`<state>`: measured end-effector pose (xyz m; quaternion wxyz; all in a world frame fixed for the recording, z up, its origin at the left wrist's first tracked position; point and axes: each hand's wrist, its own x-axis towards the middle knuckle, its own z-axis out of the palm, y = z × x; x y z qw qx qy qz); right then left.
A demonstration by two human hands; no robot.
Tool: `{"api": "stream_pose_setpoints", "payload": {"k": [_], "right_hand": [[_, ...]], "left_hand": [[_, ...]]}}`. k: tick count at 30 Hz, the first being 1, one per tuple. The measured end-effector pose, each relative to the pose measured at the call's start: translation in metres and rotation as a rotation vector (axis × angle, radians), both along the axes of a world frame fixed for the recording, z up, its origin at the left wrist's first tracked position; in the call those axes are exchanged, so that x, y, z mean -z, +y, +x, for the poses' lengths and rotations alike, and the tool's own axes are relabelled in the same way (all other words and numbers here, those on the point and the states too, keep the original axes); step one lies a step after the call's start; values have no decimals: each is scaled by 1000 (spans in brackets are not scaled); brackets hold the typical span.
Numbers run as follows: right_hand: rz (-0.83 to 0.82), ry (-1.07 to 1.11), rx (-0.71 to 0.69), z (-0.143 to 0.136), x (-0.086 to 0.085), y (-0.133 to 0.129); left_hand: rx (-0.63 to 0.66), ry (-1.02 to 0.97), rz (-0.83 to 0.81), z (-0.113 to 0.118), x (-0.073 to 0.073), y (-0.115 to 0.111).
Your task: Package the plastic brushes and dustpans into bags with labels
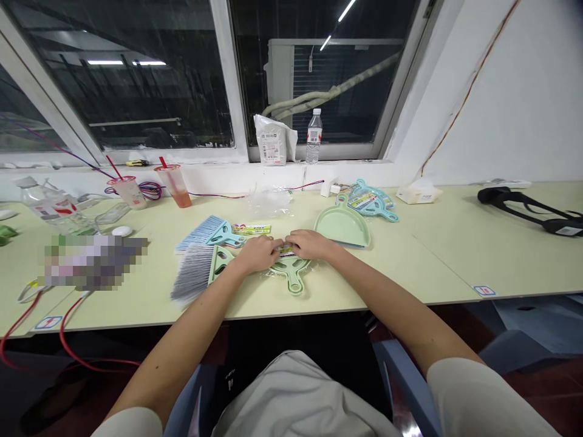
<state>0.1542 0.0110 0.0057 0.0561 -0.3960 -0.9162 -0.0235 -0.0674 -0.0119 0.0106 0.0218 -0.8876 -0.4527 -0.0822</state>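
A light green dustpan-and-brush set (294, 280) in clear plastic wrapping lies near the table's front edge, its handle pointing toward me. My left hand (260, 252) is closed with bent fingers at the far left part of the wrapping. Opposite it, my right hand (310, 244) pinches the wrapping by the printed label; the fingertips hide most of that spot. Left of my hands lie a green brush (195, 272) with grey bristles and a blue brush (209, 233). A loose green dustpan (342, 224) rests just beyond my right hand, and a cardboard label (251, 229) lies behind my left.
A wrapped blue set (371, 200) lies behind the dustpan, near a tissue pack (419, 192). Crumpled clear plastic (271, 201) is at the back. Two drink cups (175, 185) and a bottle (50, 203) stand or lie left. A black strap device (531, 206) sits far right.
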Motion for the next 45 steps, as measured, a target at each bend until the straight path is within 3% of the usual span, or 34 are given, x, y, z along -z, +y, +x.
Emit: {"api": "stream_pose_setpoints", "payload": {"k": [7, 22, 30, 37, 42, 45], "right_hand": [[32, -88, 135, 0, 1, -2], [47, -159, 183, -2, 2, 0], [-6, -137, 198, -2, 0, 0], [-23, -177, 199, -3, 0, 1], [12, -221, 209, -10, 0, -5], [37, -248, 214, -15, -9, -12]], "left_hand": [[-31, 19, 40, 2, -2, 0], [-418, -223, -45, 2, 7, 7], [-376, -252, -67, -2, 9, 12], [-337, -146, -64, 0, 3, 10], [-387, -71, -49, 7, -2, 3], [-446, -45, -22, 12, -6, 0]]}}
